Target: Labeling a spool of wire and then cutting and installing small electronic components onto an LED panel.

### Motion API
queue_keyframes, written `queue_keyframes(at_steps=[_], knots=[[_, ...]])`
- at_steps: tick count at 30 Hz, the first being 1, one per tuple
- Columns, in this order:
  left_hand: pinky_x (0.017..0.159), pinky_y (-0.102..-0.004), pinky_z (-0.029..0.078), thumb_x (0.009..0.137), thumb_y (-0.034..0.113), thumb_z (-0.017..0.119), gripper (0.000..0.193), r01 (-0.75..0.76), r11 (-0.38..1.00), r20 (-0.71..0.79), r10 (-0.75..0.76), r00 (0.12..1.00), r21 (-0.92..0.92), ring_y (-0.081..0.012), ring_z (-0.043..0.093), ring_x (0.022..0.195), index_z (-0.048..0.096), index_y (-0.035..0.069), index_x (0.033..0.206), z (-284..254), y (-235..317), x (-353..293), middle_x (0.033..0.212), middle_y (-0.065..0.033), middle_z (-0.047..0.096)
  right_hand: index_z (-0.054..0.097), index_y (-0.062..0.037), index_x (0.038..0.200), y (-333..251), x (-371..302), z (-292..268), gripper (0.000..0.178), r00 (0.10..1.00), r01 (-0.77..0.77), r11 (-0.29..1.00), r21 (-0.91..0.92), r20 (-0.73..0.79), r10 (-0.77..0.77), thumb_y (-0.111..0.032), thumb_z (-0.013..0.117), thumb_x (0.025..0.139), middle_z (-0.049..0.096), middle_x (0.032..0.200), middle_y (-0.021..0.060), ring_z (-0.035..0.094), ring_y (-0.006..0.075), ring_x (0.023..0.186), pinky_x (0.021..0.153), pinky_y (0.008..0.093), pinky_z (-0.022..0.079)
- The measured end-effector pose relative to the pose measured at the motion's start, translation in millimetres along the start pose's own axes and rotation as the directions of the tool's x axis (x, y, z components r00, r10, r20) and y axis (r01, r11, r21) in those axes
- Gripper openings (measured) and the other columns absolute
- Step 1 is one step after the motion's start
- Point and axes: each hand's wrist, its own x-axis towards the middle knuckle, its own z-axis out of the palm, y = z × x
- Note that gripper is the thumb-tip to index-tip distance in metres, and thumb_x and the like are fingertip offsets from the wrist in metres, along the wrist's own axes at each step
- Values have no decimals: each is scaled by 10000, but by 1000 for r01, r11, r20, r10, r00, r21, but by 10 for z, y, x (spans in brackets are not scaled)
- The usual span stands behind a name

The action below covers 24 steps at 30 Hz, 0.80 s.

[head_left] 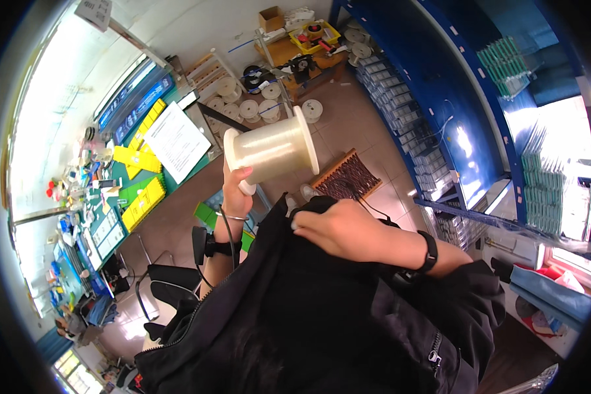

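A large spool (276, 151) wound with clear, shiny thread is held out in front of me. My left hand (234, 197) grips it at its left, near flange, with the thumb against the rim; most of the fingers are hidden behind it. Close to my body, my right hand (331, 226) is closed with its fingertips at the front edge of my black jacket (285, 220), seeming to pinch the cloth. Part of those fingers is hidden. My left wrist carries a bangle and a strapped black device (203, 244); a black band (429, 253) circles the right.
At left runs a green-topped workbench (115, 226) with papers and yellow holders. Blue shelving (433, 85) with stacked clear trays stands right. A wooden rack (348, 176) wound with brown cord sits on the tiled floor, and several white spools (248, 108) lie farther off.
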Motion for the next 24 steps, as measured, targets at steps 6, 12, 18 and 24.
queue_keyframes(at_steps=[6,12,18,24], knots=[[1094,-444,421,784,250,619,769,24,986,-4,-25,1000,-166,-332,530,1301,390,-5,1473,-9,136,-48,1400,-186,546,638,-91,1000,274,-249,-93,114,980,-171,925,340,151,125,-199,624,964,652,754,156,667,317,703,649,400,520],[1153,-481,383,661,388,704,1042,166,959,261,-103,960,-230,-341,470,1374,287,6,1536,303,610,-138,1496,-203,455,656,-74,947,1648,-289,-71,203,970,-225,972,-60,85,230,-255,569,979,681,896,170,665,355,871,781,443,524],[1151,-368,330,598,289,761,1162,-101,904,436,-99,895,414,-256,440,1368,213,43,1592,527,554,-274,1471,-104,441,617,-45,897,744,506,-837,174,932,-249,890,-383,-343,113,-216,624,926,633,769,180,647,375,735,647,438,514],[1100,-377,388,701,222,675,954,39,994,112,-51,992,104,-275,511,1299,282,-1,1541,408,103,-208,1388,-144,520,544,-61,899,29,-94,-133,163,941,-123,975,-186,-334,55,-191,629,949,626,667,121,638,353,574,513,445,503]])
